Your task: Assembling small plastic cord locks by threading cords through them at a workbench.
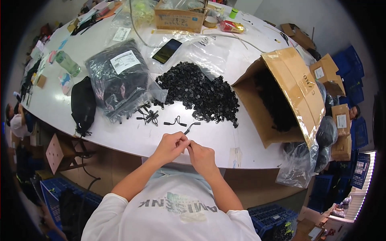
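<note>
My left hand (171, 145) and my right hand (201, 156) meet at the table's near edge, fingertips pinched together on a small black cord-like part (191, 127) that sticks up from between them. Just beyond lie a few loose black cord pieces (149, 116) on the white table (132, 136). Farther back spreads a large heap of small black plastic parts (201, 94). Which hand holds most of the part I cannot tell.
An open cardboard box (289, 92) lies on its side at right with black parts inside. A clear bag of dark items (118, 80), a black pouch (83, 105), a phone (167, 50) and another box (180, 18) sit farther back. Blue crates (273, 217) stand below.
</note>
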Tool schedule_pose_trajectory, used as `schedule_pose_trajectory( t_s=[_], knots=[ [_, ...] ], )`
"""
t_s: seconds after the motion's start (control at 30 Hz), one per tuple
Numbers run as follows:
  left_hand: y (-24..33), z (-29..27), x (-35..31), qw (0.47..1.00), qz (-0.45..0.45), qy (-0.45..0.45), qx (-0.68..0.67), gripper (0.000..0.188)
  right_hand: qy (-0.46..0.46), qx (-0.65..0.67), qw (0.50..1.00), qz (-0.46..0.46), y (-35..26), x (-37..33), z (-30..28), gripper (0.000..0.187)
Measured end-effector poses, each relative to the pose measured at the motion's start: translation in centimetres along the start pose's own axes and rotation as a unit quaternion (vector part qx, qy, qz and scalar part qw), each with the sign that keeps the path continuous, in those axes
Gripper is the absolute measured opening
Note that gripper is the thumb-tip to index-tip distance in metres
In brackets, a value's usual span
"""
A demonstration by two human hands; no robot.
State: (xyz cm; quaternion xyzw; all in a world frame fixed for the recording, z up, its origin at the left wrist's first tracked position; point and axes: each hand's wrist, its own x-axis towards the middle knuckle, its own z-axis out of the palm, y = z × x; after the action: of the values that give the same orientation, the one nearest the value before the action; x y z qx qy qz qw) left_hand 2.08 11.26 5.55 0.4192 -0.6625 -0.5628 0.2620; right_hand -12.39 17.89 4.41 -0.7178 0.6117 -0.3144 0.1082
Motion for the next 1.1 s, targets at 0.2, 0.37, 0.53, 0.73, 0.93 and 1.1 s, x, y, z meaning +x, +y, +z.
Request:
schedule_pose_trajectory(
  t_s=[0.2,0.37,0.53,0.73,0.93,1.1],
  knots=[
    [-1.6,-1.0,-0.4,0.961,-0.155,-0.148,-0.172,0.025,0.004,0.03,0.999,-0.029,-0.6,-0.3,-0.7,0.012],
    [-2.9,-0.2,-1.2,0.997,-0.04,-0.017,-0.062,0.021,-0.059,0.036,0.993,-0.092,-0.6,0.1,-1.9,0.012],
    [-0.8,0.9,-1.8,0.989,0.005,-0.002,-0.15,0.011,-0.074,0.044,0.994,-0.068,-0.5,-0.5,-2.1,0.011],
    [-2.4,-0.7,-2.1,0.981,-0.013,-0.074,-0.178,0.011,-0.047,0.149,0.988,-0.02,-1.0,-1.4,-1.8,0.011],
    [-2.2,-0.7,-2.2,0.951,0.224,-0.033,0.209,0.016,-0.004,0.096,0.994,0.048,-2.1,-1.8,-0.6,0.012],
    [-2.3,-1.0,-2.3,0.925,0.216,-0.122,0.289,0.022,-0.179,0.023,0.978,0.101,-1.6,-2.5,-0.3,0.016]
  ],
)
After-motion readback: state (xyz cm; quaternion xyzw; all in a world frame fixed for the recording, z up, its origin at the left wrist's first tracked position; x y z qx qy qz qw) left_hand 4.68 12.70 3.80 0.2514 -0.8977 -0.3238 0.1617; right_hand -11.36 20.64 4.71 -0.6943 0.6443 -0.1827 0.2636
